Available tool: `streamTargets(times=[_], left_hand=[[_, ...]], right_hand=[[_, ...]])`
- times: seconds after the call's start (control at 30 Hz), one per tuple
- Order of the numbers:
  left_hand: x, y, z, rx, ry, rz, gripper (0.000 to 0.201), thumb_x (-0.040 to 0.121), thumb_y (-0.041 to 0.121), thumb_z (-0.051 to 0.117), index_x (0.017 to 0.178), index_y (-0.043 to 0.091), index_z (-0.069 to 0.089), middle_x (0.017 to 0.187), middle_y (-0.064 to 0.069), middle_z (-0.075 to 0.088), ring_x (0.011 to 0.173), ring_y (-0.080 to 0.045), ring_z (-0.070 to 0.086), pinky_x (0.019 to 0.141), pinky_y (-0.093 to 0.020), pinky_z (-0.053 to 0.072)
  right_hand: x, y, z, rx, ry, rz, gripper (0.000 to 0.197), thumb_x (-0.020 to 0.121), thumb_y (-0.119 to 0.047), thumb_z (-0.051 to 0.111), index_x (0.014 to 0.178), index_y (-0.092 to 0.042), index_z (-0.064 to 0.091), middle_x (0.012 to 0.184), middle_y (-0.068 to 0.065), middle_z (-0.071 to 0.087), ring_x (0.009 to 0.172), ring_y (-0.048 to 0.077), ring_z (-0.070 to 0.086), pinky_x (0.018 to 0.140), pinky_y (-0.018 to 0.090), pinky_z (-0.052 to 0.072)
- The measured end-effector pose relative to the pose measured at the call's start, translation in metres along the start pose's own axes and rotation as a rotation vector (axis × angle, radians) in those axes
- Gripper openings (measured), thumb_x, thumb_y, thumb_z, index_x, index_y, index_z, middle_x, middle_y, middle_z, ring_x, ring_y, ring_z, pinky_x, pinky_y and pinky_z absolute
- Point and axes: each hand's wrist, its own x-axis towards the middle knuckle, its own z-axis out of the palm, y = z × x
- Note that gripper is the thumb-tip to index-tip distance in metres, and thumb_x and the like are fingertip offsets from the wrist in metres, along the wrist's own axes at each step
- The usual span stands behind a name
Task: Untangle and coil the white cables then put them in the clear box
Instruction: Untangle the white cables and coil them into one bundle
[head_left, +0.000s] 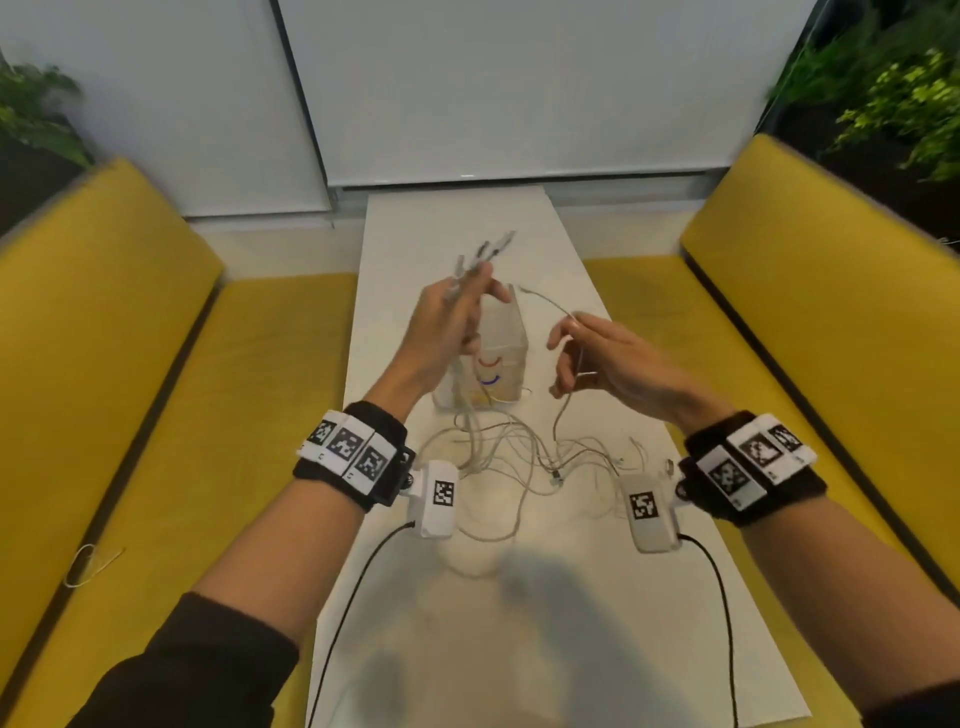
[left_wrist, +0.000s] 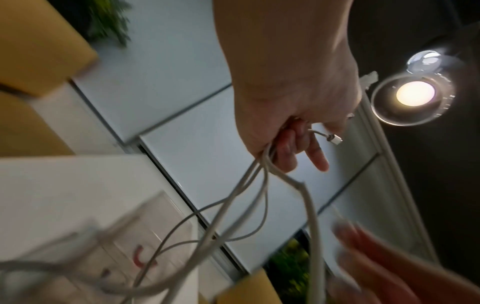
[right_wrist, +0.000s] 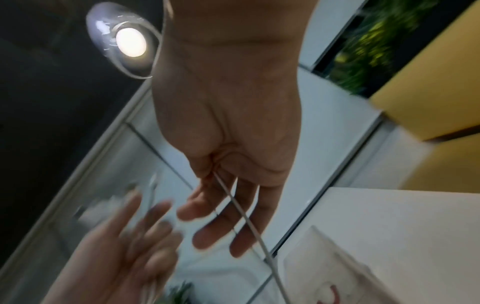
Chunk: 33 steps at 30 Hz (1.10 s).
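A tangle of thin white cables lies on the white table in front of the clear box, which stands at mid-table with red and blue marks on its side. My left hand is raised in front of the box's left side and grips a bunch of white cables; several connector ends stick up past its fingers. My right hand, right of the box, pinches a single white cable whose free end arcs toward the box top.
Yellow bench seats flank the narrow table on both sides. A loose white cable lies on the left seat. Plants stand behind the benches. Black wires run from my wrist cameras off the near table edge.
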Motion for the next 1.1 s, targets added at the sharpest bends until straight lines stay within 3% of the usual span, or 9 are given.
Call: streamTargets(times=[0.13, 0.2, 0.33, 0.53, 0.63, 0.77, 0.9, 1.0, 1.1], left_hand=[[-0.003, 0.006, 0.030, -0.010, -0.067, 0.063, 0.031, 0.096, 0.030, 0.066, 0.103, 0.000, 0.062, 0.061, -0.001, 0.046, 0.048, -0.015, 0.038, 0.044, -0.025, 0.032], [-0.002, 0.007, 0.033, -0.026, 0.059, 0.069, 0.023, 0.091, 0.023, 0.074, 0.095, 0.009, 0.056, 0.068, -0.003, 0.052, 0.052, -0.019, 0.046, 0.045, -0.027, 0.037], [-0.002, 0.000, 0.026, -0.169, 0.292, -0.141, 0.047, 0.080, 0.033, 0.083, 0.092, 0.021, 0.040, 0.066, 0.003, 0.039, 0.049, -0.012, 0.036, 0.041, -0.026, 0.034], [-0.008, -0.008, 0.025, -0.237, 0.132, -0.204, 0.025, 0.094, 0.031, 0.069, 0.079, 0.017, 0.055, 0.048, 0.006, 0.039, 0.040, -0.011, 0.030, 0.037, -0.023, 0.024], [-0.010, -0.005, 0.028, -0.232, 0.142, -0.192, 0.024, 0.103, 0.027, 0.055, 0.082, 0.016, 0.054, 0.045, 0.009, 0.039, 0.038, -0.007, 0.033, 0.037, -0.021, 0.026], [-0.011, -0.005, 0.031, -0.275, 0.162, -0.261, 0.039, 0.104, 0.040, 0.050, 0.070, 0.020, 0.051, 0.055, 0.006, 0.044, 0.054, -0.012, 0.044, 0.056, -0.023, 0.041], [-0.011, 0.002, 0.033, -0.302, 0.099, -0.234, 0.056, 0.104, 0.043, 0.045, 0.055, 0.019, 0.056, 0.055, -0.001, 0.055, 0.057, -0.017, 0.057, 0.068, -0.033, 0.052], [-0.010, 0.004, 0.027, -0.468, 0.046, -0.202, 0.045, 0.106, 0.037, 0.044, 0.069, 0.015, 0.056, 0.050, -0.002, 0.040, 0.042, -0.014, 0.044, 0.046, -0.025, 0.044], [-0.007, 0.003, 0.013, -0.543, -0.001, -0.152, 0.042, 0.106, 0.037, 0.043, 0.070, 0.015, 0.048, 0.050, 0.002, 0.027, 0.038, -0.009, 0.024, 0.036, -0.021, 0.024]], right_hand=[[0.008, -0.003, 0.034, -0.037, 0.020, -0.119, 0.031, 0.107, -0.033, 0.033, 0.111, -0.010, 0.052, 0.065, 0.010, 0.055, 0.062, 0.026, 0.053, 0.068, 0.046, 0.050], [0.008, 0.003, 0.046, -0.018, 0.055, -0.164, 0.032, 0.108, -0.034, 0.031, 0.111, -0.008, 0.049, 0.065, 0.010, 0.051, 0.058, 0.021, 0.049, 0.059, 0.037, 0.044], [0.007, 0.012, 0.061, 0.041, 0.120, -0.237, 0.033, 0.108, -0.035, 0.027, 0.106, -0.007, 0.044, 0.064, 0.011, 0.045, 0.055, 0.021, 0.043, 0.053, 0.031, 0.043], [0.019, 0.024, 0.074, -0.157, 0.163, -0.318, 0.027, 0.108, -0.034, 0.028, 0.096, -0.016, 0.044, 0.060, 0.013, 0.049, 0.048, 0.026, 0.046, 0.049, 0.036, 0.043], [0.022, 0.028, 0.075, -0.283, 0.184, -0.256, 0.032, 0.106, -0.036, 0.032, 0.097, -0.010, 0.047, 0.067, 0.004, 0.059, 0.056, 0.019, 0.054, 0.058, 0.040, 0.047], [0.022, 0.033, 0.073, -0.468, 0.310, -0.245, 0.040, 0.096, -0.044, 0.047, 0.124, -0.017, 0.045, 0.119, -0.004, 0.050, 0.110, 0.015, 0.047, 0.093, 0.033, 0.043], [0.027, 0.035, 0.079, -0.118, 0.082, -0.351, 0.063, 0.090, -0.021, 0.062, 0.141, -0.026, 0.025, 0.137, 0.001, 0.046, 0.124, 0.012, 0.055, 0.102, 0.034, 0.050], [0.029, 0.035, 0.076, 0.004, 0.017, -0.319, 0.051, 0.096, -0.012, 0.059, 0.139, -0.012, 0.030, 0.111, 0.014, 0.061, 0.088, 0.027, 0.069, 0.077, 0.047, 0.059], [0.024, 0.032, 0.070, -0.121, -0.049, -0.252, 0.014, 0.102, -0.016, 0.050, 0.101, -0.002, 0.054, 0.055, -0.006, 0.047, 0.042, 0.006, 0.046, 0.044, 0.025, 0.047]])
